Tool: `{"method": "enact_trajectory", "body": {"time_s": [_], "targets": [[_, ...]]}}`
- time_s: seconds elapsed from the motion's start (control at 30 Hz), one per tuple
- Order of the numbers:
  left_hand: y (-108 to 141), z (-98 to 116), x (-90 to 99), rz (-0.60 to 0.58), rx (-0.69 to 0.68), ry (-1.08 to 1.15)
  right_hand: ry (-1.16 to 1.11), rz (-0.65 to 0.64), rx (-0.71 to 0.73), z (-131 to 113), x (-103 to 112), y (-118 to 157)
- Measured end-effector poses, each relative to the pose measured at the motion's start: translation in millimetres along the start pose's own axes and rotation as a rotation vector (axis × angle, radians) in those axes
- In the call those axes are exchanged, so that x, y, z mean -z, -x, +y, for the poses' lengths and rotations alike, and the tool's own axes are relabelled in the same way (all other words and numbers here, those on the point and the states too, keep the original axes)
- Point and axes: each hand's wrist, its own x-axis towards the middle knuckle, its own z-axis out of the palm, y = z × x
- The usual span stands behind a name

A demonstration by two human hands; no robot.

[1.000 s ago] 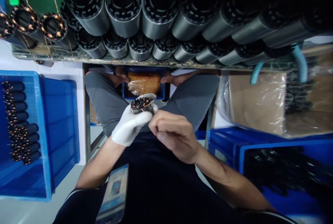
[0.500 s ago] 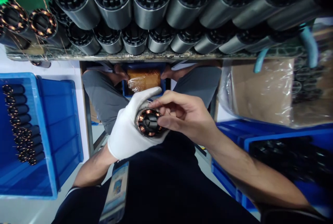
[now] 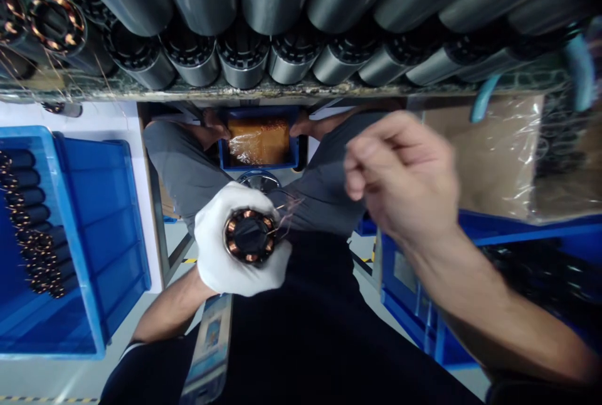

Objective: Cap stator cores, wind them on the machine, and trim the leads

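Note:
My left hand (image 3: 242, 239), in a white glove, is wrapped round a cylindrical motor stator (image 3: 251, 236). The stator's open end faces up, with a ring of copper windings round a dark centre. Thin copper wires (image 3: 285, 217) stick out from its right side. My bare right hand (image 3: 404, 173) is held up to the right, apart from the stator and the wires. Its fingers are curled and pressed together, blurred by motion; whether anything small is between them cannot be made out.
Metal cylinders (image 3: 202, 7) stand in rows on the bench edge (image 3: 301, 93) ahead. A blue crate (image 3: 110, 204) at the left holds wound stators (image 3: 31, 198). Blue-handled pliers (image 3: 484, 99) overhang the bench at the right, above a plastic-wrapped box (image 3: 493, 160) and a blue bin (image 3: 423, 323).
My right hand has left the stator and moved to the right and slightly up. The stator in my left hand has shifted a little left and down, and its loose wires now show.

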Motion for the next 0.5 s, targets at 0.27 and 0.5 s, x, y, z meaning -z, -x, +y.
{"method": "enact_trajectory", "body": {"time_s": [0.27, 0.5], "targets": [[-15, 9, 12.2, -0.233, 0.091, -0.092, 0.693, -0.518, 0.616, -18, 22, 9], [-6, 0, 19.2, -0.318, -0.121, -0.711, 0.776, -0.595, 0.41, -1, 13, 9]]}}
